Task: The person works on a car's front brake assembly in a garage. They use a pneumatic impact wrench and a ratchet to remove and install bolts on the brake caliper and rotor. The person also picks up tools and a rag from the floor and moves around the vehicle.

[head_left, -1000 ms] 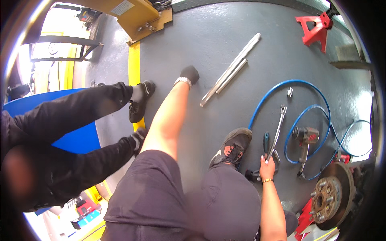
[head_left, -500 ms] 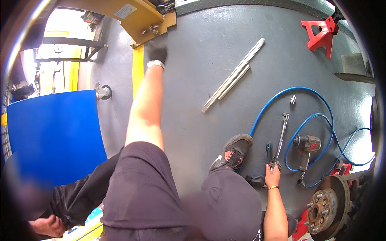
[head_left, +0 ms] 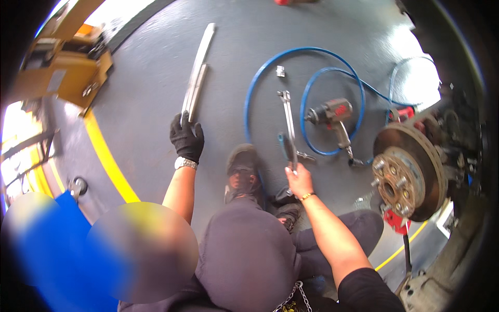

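In the head view, the left hand [head_left: 187, 139], in a black glove, is at the near ends of two silver bars [head_left: 199, 60] lying side by side on the grey floor [head_left: 148, 88]. Its fingers are a bit apart, and I cannot tell if they grip the bars or just touch them. A good hold would wrap fingers and thumb right round the metal, because long bars may tip or roll when held at one end. The bare right hand [head_left: 300, 181] is closed round the near end of a long silver tool [head_left: 289, 117]. It seems best to hold it snugly and keep it off the blue hose [head_left: 247, 99]. The left arm stretches forward, back of the hand up. The right arm slants in from the lower right.
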A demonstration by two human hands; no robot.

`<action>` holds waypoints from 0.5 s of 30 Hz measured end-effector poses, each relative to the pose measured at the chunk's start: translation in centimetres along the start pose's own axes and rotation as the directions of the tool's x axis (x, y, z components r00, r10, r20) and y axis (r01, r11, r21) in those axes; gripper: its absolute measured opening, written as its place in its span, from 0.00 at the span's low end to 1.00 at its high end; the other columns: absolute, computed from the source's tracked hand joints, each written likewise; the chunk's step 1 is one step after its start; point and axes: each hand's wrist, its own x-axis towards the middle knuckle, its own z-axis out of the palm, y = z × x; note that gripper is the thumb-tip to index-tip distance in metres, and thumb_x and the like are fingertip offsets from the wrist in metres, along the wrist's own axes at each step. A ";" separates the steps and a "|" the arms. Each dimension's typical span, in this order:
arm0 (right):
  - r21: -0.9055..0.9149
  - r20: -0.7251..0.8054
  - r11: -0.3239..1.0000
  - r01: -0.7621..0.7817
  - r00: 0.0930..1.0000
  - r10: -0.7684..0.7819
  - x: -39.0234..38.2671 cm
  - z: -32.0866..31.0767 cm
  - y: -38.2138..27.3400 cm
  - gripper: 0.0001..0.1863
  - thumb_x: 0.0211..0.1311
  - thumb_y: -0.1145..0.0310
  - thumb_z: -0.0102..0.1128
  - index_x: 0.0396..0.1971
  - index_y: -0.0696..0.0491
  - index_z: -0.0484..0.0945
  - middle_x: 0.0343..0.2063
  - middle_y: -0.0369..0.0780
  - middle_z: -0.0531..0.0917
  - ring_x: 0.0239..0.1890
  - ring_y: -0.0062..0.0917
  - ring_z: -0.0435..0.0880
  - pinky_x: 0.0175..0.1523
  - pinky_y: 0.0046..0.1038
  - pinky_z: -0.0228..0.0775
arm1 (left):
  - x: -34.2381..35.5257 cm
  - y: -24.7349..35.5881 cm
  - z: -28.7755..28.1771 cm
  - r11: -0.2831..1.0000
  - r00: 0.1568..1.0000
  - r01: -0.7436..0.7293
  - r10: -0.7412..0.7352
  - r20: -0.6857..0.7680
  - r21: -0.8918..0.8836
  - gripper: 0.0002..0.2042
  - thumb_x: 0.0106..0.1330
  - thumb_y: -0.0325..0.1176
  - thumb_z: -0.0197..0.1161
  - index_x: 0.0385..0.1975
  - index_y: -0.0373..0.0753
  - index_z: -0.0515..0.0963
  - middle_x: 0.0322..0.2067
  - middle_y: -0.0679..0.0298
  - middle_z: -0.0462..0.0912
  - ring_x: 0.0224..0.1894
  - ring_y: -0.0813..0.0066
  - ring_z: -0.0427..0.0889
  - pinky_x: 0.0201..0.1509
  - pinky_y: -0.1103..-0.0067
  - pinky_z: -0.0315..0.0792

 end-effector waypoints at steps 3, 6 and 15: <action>0.098 -0.107 0.991 0.094 0.991 -0.083 -0.9 0.4 -2.0 0.15 0.64 0.60 0.64 0.44 0.56 0.80 0.33 0.50 0.86 0.39 0.45 0.86 0.44 0.41 0.76 | 2.8 7.0 1.1 0.912 0.925 -0.166 0.276 0.262 -0.375 0.21 0.65 0.34 0.61 0.58 0.38 0.73 0.55 0.51 0.78 0.58 0.50 0.75 0.61 0.61 0.71; 0.152 -0.106 0.987 0.041 0.994 -0.025 -0.7 0.9 -2.3 0.15 0.65 0.61 0.64 0.45 0.56 0.80 0.34 0.50 0.86 0.39 0.44 0.86 0.44 0.38 0.77 | 6.9 15.1 3.9 0.812 0.784 -0.363 0.531 0.321 -0.458 0.22 0.66 0.33 0.58 0.61 0.42 0.72 0.61 0.51 0.73 0.60 0.51 0.74 0.60 0.60 0.72; 0.443 0.146 0.884 -0.147 0.985 0.091 -1.5 -6.5 -6.5 0.13 0.65 0.63 0.66 0.42 0.58 0.80 0.26 0.31 0.82 0.31 0.16 0.77 0.40 0.26 0.73 | 14.2 23.2 10.8 0.759 0.525 -0.620 0.591 0.612 -0.201 0.15 0.67 0.29 0.54 0.52 0.47 0.80 0.56 0.58 0.77 0.59 0.55 0.77 0.59 0.61 0.74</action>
